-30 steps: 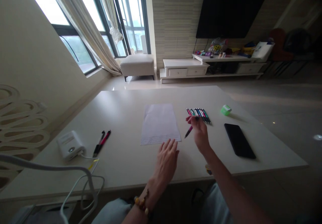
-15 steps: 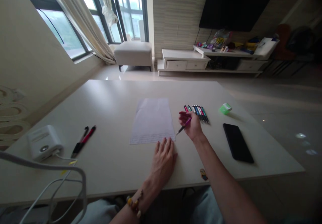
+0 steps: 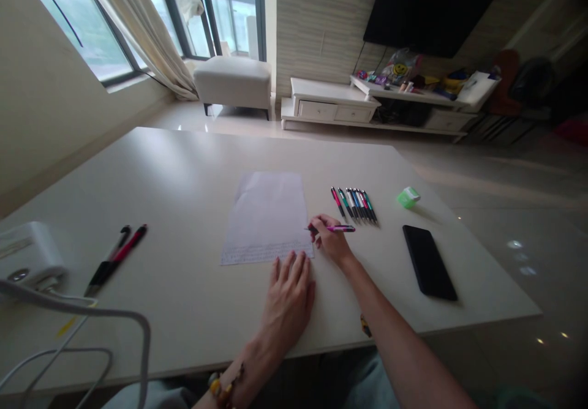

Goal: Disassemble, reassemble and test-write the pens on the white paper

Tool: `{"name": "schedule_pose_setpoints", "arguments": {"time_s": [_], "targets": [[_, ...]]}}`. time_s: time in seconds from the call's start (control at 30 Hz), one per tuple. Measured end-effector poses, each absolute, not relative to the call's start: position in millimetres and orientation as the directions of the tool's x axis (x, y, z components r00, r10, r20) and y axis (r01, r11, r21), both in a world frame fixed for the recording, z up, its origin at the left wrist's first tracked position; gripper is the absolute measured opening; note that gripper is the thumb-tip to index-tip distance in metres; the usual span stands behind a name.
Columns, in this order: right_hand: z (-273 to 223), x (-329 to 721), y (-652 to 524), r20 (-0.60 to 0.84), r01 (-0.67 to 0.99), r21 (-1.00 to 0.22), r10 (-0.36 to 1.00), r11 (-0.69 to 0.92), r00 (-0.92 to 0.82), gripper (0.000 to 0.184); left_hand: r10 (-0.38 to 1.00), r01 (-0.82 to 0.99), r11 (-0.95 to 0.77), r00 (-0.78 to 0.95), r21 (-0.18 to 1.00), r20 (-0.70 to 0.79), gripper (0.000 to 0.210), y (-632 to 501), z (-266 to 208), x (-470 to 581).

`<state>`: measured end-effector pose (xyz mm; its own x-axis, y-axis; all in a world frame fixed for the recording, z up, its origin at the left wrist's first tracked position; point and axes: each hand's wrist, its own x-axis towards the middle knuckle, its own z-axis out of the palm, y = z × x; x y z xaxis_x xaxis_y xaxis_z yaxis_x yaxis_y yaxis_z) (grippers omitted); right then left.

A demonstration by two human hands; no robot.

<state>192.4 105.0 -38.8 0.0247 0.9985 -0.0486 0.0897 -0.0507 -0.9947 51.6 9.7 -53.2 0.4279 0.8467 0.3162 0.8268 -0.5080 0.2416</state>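
Observation:
My left hand (image 3: 289, 296) lies flat with its fingertips on the lower edge of a white sheet of paper (image 3: 266, 210). Lines of small writing run along the near edge of that sheet. Above the paper's right edge, my right hand (image 3: 328, 237) grips a purple pen (image 3: 341, 228), its tip pointing left and its barrel nearly level. Beyond the right hand, several pens (image 3: 358, 206) in different colours lie side by side on the white table (image 3: 184, 201).
A black phone (image 3: 429, 262) and a green-and-white small box (image 3: 408, 197) lie on the right. At the left are two pens (image 3: 117, 256), a white device (image 3: 30, 253) and looping grey cables (image 3: 133, 314). A small cartoon figure (image 3: 365, 326) sits by the near edge, partly behind my right forearm.
My right hand has moved left to the paper's edge and turned the pen from slanting to nearly level, its fingers now closed around it. The camera view has shifted; my left hand stays on the paper.

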Motion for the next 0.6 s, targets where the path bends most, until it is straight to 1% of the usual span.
{"name": "schedule_pose_setpoints", "arguments": {"time_s": [0.07, 0.17, 0.27, 0.33, 0.6], "targets": [[-44.5, 190.4, 104.9, 0.008, 0.162, -0.987, 0.995, -0.008, 0.096, 0.024, 0.848, 0.828, -0.508, 0.433, 0.237, 0.305, 0.041, 9.9, -53.9, 51.9], [-50.5, 185.7, 104.0, 0.089, 0.290, -0.956, 0.984, 0.041, 0.154, 0.014, 0.847, 0.828, -0.509, 0.436, 0.233, 0.304, 0.041, 10.4, -54.7, 53.0], [-53.9, 181.2, 103.4, 0.161, 0.447, -0.891, 0.977, 0.081, 0.143, 0.018, 0.845, 0.826, -0.510, 0.429, 0.238, 0.320, 0.041, 10.4, -55.2, 54.1], [-55.0, 179.4, 103.4, 0.188, 0.511, -0.855, 0.972, 0.091, 0.142, 0.022, 0.842, 0.823, -0.515, 0.432, 0.240, 0.323, 0.041, 10.2, -55.2, 54.5], [-53.5, 179.6, 102.7, 0.156, 0.513, -0.856, 0.977, 0.061, 0.145, 0.021, 0.851, 0.824, -0.508, 0.435, 0.253, 0.293, 0.043, 9.7, -55.6, 55.8]]}}
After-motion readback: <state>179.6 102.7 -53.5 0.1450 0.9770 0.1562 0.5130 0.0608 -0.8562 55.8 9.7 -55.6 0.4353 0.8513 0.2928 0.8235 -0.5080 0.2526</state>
